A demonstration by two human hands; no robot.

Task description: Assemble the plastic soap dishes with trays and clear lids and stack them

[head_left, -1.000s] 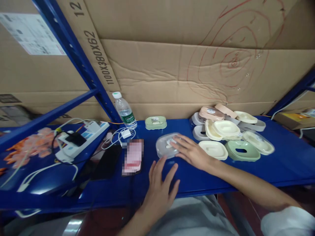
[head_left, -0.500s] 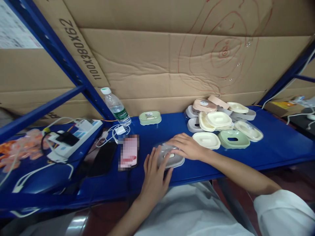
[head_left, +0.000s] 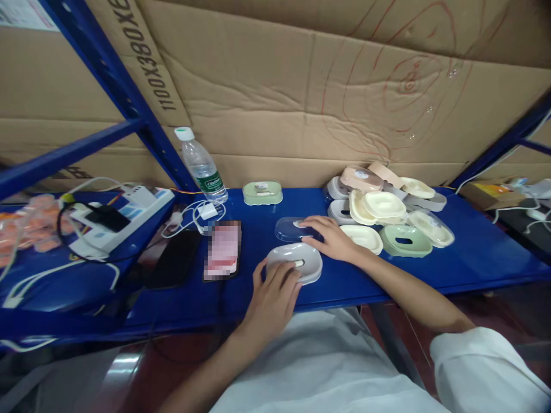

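A grey oval soap box [head_left: 310,269] rests near the table's front edge, its hollow facing up and a small pale piece [head_left: 298,263] at its centre. My left hand [head_left: 274,295] holds its left side, fingers reaching over into the hollow and thumb along the outer rim. Just behind the box is a clear plastic lid [head_left: 286,229] with a round sticker. Its right end is in the grip of my right hand [head_left: 333,238], which partly covers it. I cannot make out whether the lid touches the table.
Soap boxes and cream trays [head_left: 384,206] are piled at the right. At the back stand a green soap box [head_left: 262,193] and a water bottle [head_left: 204,169]. A phone [head_left: 222,249], a charger cable [head_left: 196,221] and a power strip [head_left: 124,221] lie to the left.
The clear lid has come off the grey soap box and moved back with my right hand. My left hand's fingers are now inside the box's hollow.
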